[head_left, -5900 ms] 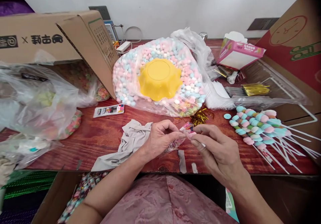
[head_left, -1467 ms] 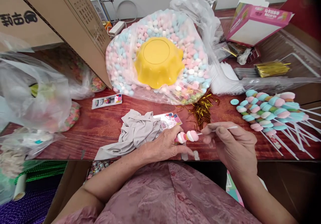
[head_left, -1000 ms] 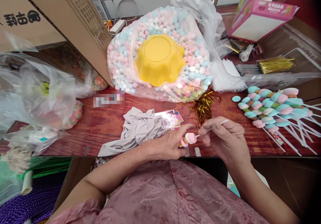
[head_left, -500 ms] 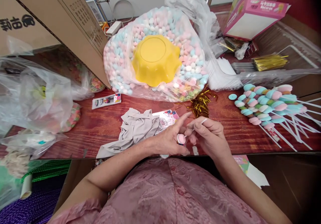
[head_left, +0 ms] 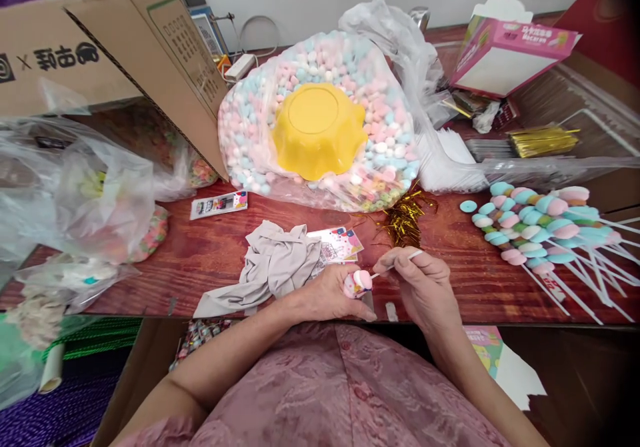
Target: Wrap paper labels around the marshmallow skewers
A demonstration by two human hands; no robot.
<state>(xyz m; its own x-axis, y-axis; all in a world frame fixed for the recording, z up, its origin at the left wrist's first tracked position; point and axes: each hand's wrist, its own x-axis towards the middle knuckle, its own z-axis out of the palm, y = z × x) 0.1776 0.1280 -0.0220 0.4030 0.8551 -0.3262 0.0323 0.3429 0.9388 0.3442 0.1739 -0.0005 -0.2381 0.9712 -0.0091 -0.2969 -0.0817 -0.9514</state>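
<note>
My left hand point(head_left: 325, 297) is closed around a marshmallow pop point(head_left: 362, 279) whose pink and white end shows between thumb and fingers. A printed clear bag point(head_left: 353, 289) surrounds the marshmallows there. From that end a white stick point(head_left: 381, 273) runs to my right hand point(head_left: 425, 280), which pinches it between thumb and fingers. Printed bags point(head_left: 340, 245) lie just beyond my left hand, partly under a crumpled grey cloth point(head_left: 280, 257). Gold twist ties point(head_left: 403, 220) lie in a loose bunch beyond my right hand.
An upturned yellow bowl point(head_left: 320, 127) rests on a big bag of pastel marshmallows point(head_left: 245, 140). Finished-looking marshmallow skewers point(head_left: 540, 220) are piled at right. A cardboard box point(head_left: 115, 47) and plastic bags point(head_left: 100, 200) crowd the left. A pink box point(head_left: 515, 53) stands at back right.
The fingers of my left hand have curled in from being stretched out, and more of the printed bag shows around the marshmallow. My right hand keeps the stick. The view has shifted slightly.
</note>
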